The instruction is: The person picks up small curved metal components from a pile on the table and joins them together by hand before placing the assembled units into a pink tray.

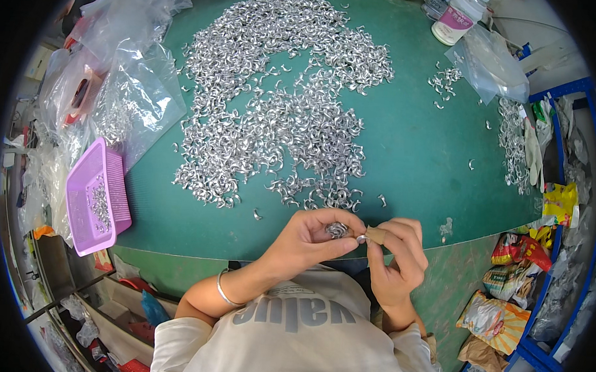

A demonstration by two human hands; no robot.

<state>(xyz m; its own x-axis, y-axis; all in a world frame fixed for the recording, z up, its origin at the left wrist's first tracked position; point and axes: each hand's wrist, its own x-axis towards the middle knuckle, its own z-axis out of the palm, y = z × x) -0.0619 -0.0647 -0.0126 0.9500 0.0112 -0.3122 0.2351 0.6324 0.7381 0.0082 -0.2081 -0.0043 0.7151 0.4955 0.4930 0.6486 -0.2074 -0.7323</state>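
Note:
Several small curved silver metal pieces [336, 230] are bunched in my left hand [304, 236], its fingers closed around them. Between the fingertips of both hands sits one more shiny metal piece [362, 239]. My right hand [398, 252] pinches this piece from the other side. A tan wrap or strip [376, 235] lies at my right fingertip; whether it is tape on the finger or a loose piece, I cannot tell. Both hands are over the near edge of the green table. Beyond them spreads a big heap of the same silver pieces [300, 127].
A purple basket [121, 199] with some pieces stands at the table's left edge, near clear plastic bags [140, 95]. Smaller groups of pieces [511, 144] lie at right. A white bottle [456, 21] stands far right. Blue shelving [564, 261] holds colourful packets.

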